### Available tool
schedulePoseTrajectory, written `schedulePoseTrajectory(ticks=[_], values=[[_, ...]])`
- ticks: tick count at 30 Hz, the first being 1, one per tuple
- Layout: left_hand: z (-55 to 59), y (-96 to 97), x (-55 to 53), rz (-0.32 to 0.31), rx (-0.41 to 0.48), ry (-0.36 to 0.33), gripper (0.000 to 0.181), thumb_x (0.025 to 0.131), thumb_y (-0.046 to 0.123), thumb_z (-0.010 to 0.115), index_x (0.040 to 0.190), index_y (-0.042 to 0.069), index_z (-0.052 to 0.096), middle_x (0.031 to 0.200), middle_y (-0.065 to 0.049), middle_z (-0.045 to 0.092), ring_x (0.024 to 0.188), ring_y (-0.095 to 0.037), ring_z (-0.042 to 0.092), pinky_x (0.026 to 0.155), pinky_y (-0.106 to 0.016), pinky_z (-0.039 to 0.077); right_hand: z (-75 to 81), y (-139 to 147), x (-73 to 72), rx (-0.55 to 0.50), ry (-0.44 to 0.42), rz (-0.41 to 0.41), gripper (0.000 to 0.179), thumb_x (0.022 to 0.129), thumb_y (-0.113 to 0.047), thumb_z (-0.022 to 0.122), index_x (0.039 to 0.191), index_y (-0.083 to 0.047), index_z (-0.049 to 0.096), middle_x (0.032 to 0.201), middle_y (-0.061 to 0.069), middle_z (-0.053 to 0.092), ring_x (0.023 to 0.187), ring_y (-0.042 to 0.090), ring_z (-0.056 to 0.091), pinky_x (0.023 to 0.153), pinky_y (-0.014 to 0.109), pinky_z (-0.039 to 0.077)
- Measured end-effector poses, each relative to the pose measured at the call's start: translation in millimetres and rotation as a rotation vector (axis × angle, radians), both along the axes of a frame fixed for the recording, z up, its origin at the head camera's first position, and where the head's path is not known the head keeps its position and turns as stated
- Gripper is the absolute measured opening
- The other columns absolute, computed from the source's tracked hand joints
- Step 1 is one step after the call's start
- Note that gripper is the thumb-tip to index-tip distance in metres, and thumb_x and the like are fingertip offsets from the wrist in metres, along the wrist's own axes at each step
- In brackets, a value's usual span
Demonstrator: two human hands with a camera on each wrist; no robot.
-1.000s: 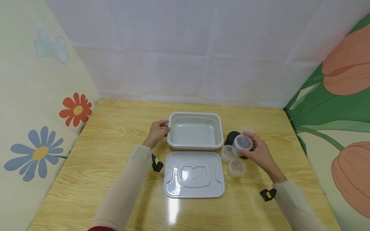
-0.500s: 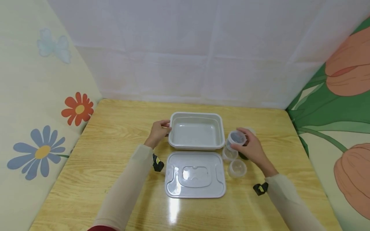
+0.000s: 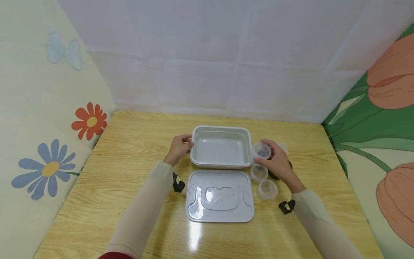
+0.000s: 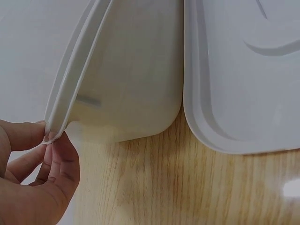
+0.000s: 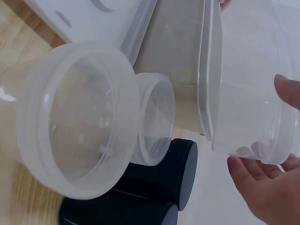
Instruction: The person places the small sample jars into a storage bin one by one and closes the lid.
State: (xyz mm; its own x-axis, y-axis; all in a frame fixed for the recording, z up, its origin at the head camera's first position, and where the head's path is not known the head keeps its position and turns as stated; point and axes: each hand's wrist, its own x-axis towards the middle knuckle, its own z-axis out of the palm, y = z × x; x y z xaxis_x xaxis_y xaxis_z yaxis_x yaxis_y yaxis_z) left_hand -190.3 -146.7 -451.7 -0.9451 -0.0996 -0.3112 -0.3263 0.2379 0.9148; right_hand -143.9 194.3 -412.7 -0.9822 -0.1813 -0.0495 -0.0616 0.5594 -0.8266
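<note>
My left hand (image 3: 179, 148) pinches the left rim of a white rectangular food container (image 3: 221, 165), thumb above and fingers below in the left wrist view. Fingers and thumb of my right hand (image 3: 279, 162) grip a clear plastic cup (image 5: 276, 129), raised beside the container's right edge and overlapping it in the right wrist view. Two more clear cups, a nearer one (image 3: 267, 189) and a middle one (image 3: 258, 173), stand on the table below that hand. Black cylinders (image 5: 161, 176) lie behind them, mostly hidden by the right hand in the head view.
A pale grey-white lid (image 3: 220, 212) lies flat in front of the container. Another pale translucent piece (image 3: 283, 148) shows behind the right hand. The wooden table (image 3: 142, 133) ends at a white cloth backdrop (image 3: 181, 82), with painted panels on both sides.
My right hand has carried the clear cup leftward and slightly back, from over the black cylinders to the container's right edge. The left hand keeps its hold on the rim.
</note>
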Motion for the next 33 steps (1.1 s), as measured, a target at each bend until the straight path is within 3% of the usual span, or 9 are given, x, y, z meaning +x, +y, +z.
schedulePoseTrajectory(ticks=[5,13,21,24,28,33], values=[[1.0,0.7,0.8,0.004,-0.003,0.001,0.043,0.088,-0.004,0.055,0.131,-0.004,0.053,0.105,-0.013,0.053,0.086,-0.016,0.056,0.074,-0.024,0.059,0.2,-4.4,-3.8,-0.017,0.009,0.011,0.070,0.081,-0.016,0.076,0.140,-0.004,0.041,0.126,0.025,0.054,0.106,0.036,0.057,0.080,0.030,0.050],[2.1,-0.8,0.9,-0.003,-0.009,-0.019,0.043,0.089,-0.003,0.056,0.132,-0.002,0.053,0.107,-0.013,0.054,0.089,-0.018,0.056,0.077,-0.026,0.059,-2.2,-13.7,-12.7,-0.022,0.016,0.007,0.071,0.079,-0.013,0.077,0.139,-0.003,0.042,0.132,0.023,0.051,0.112,0.037,0.056,0.088,0.041,0.050],[1.7,0.7,1.4,0.005,-0.005,-0.009,0.044,0.089,-0.003,0.055,0.133,-0.004,0.052,0.108,-0.015,0.054,0.088,-0.018,0.057,0.076,-0.026,0.059,-5.5,-20.9,-18.8,-0.021,0.035,-0.007,0.070,0.077,-0.013,0.078,0.137,-0.002,0.045,0.129,0.021,0.053,0.100,0.032,0.056,0.077,0.026,0.046],[1.9,1.7,2.0,0.008,-0.005,0.000,0.044,0.089,-0.004,0.055,0.132,-0.004,0.052,0.107,-0.014,0.054,0.087,-0.017,0.057,0.076,-0.027,0.059,-5.0,-24.2,-20.9,-0.033,0.022,-0.006,0.070,0.078,-0.014,0.078,0.138,-0.003,0.044,0.134,0.020,0.049,0.106,0.033,0.053,0.082,0.033,0.047],[1.6,1.9,2.7,0.007,0.003,0.016,0.044,0.088,-0.004,0.055,0.132,-0.005,0.052,0.104,-0.014,0.053,0.079,-0.013,0.056,0.071,-0.023,0.059,-4.9,-31.0,-24.9,-0.069,-0.008,-0.015,0.070,0.078,-0.013,0.077,0.139,-0.002,0.043,0.142,0.019,0.043,0.122,0.036,0.045,0.099,0.050,0.044],[2.2,0.9,3.2,0.009,-0.002,0.020,0.044,0.088,-0.004,0.056,0.132,-0.005,0.052,0.105,-0.014,0.054,0.076,-0.012,0.056,0.068,-0.021,0.058,-9.4,-41.7,-30.6,-0.091,0.015,-0.007,0.069,0.077,-0.008,0.078,0.137,0.000,0.045,0.141,0.021,0.044,0.126,0.037,0.042,0.103,0.054,0.040]])
